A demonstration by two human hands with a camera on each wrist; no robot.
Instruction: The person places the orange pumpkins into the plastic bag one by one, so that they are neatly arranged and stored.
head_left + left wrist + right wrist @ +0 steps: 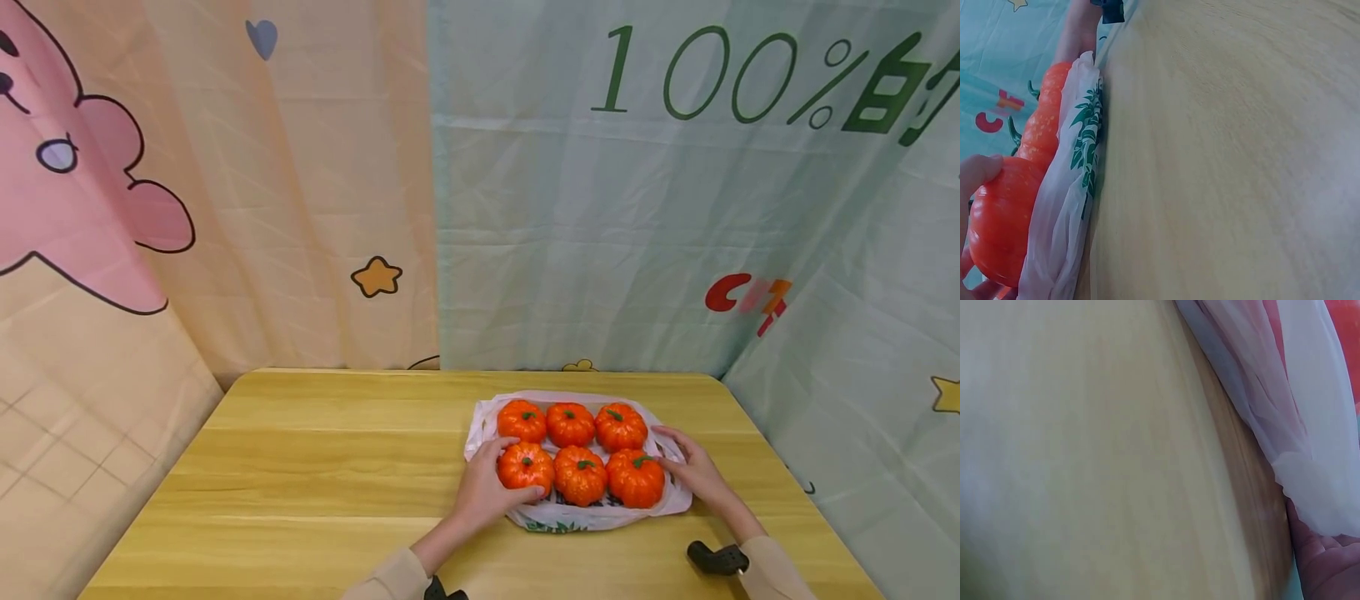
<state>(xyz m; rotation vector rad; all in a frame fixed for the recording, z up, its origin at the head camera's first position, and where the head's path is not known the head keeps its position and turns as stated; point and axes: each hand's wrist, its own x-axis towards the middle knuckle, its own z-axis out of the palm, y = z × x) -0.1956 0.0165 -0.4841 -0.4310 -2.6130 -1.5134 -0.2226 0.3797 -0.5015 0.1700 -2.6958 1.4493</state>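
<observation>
Six-sided rows aside, several orange toy pumpkins with green stems sit in two rows on a white plastic bag [558, 518] printed with green leaves. My left hand [480, 487] grips the front-left pumpkin [525, 467], thumb in front and fingers behind; the left wrist view shows the same pumpkin [1004, 219] between thumb and fingers. At the bag's right side, my right hand [699, 472] rests with its fingers extended, thumb beside the front-right pumpkin [636, 479]. Plastic hides part of this hand in the right wrist view.
The bag lies on a light wooden table [300, 475], right of its middle. Printed curtains [322, 208] hang behind the table and along its sides. A black wrist device [716, 558] shows near the right sleeve [772, 571].
</observation>
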